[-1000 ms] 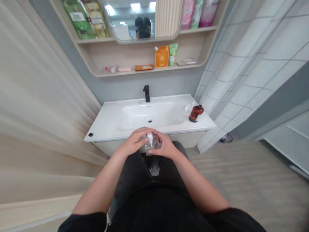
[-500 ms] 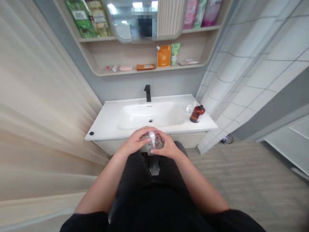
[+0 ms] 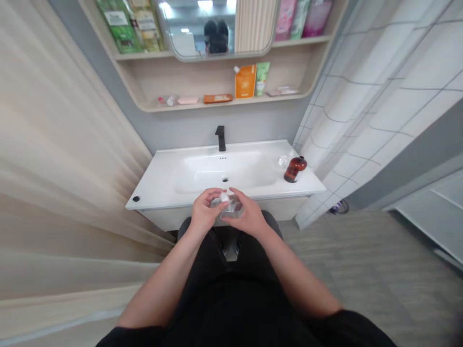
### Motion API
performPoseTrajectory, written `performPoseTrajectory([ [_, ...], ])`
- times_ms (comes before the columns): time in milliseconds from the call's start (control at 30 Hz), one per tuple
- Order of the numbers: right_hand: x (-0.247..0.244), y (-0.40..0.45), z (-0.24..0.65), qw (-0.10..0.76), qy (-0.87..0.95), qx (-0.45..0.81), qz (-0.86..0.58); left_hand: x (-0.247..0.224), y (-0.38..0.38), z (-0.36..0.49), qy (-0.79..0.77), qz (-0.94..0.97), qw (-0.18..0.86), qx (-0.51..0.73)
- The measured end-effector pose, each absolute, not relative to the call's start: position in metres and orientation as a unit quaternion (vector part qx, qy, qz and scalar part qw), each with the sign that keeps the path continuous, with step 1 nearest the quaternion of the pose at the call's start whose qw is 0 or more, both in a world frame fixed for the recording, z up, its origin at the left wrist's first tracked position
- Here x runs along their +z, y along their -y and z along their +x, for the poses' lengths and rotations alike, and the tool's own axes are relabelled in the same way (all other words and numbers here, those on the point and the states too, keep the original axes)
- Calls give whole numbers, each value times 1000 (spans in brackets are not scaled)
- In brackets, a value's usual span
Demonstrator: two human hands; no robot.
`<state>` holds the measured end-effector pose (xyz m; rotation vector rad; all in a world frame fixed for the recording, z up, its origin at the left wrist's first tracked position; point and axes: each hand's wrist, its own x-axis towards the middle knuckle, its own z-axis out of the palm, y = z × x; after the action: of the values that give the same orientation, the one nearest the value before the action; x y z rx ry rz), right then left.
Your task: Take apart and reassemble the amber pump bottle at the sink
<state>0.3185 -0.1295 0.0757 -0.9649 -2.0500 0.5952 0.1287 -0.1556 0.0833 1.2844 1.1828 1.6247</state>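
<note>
Between my hands, in front of the vanity, is a clear pump bottle [image 3: 237, 206] with a white pump head [image 3: 224, 197]. My left hand [image 3: 206, 209] pinches the white pump head between thumb and fingers. Around the right side of the clear body, my right hand [image 3: 248, 212] is curved, its thumb low and its fingers at the far side. The bottle's base and part of its left side are hidden by my fingers.
Beyond my hands lies a white washbasin [image 3: 191, 176] with a black faucet [image 3: 220, 138]. On its right end stand a brown bottle [image 3: 294, 169] and a small clear item [image 3: 282, 161]. Above, a shelf [image 3: 195, 107] holds an orange pouch [image 3: 245, 82] and a green tube [image 3: 262, 78].
My left fingers have closed on the pump head, which has turned and shifted slightly left. My right hand has rotated a little around the bottle's side.
</note>
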Motion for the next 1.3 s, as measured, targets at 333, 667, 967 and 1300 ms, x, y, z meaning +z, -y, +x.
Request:
performPoseTrajectory([
  [333, 45, 128, 292, 392, 826, 135, -381, 48, 156, 114, -551, 557, 327, 529],
  [667, 13, 73, 376, 418, 745, 269, -444, 84, 62, -122, -840, 409, 8, 356],
  [967, 83, 33, 470, 473, 682, 138, -540, 75, 19, -177, -880, 351, 37, 317],
  [1300, 183, -164, 514, 77, 699, -20, -711, 30, 58, -59, -712, 617, -92, 323],
])
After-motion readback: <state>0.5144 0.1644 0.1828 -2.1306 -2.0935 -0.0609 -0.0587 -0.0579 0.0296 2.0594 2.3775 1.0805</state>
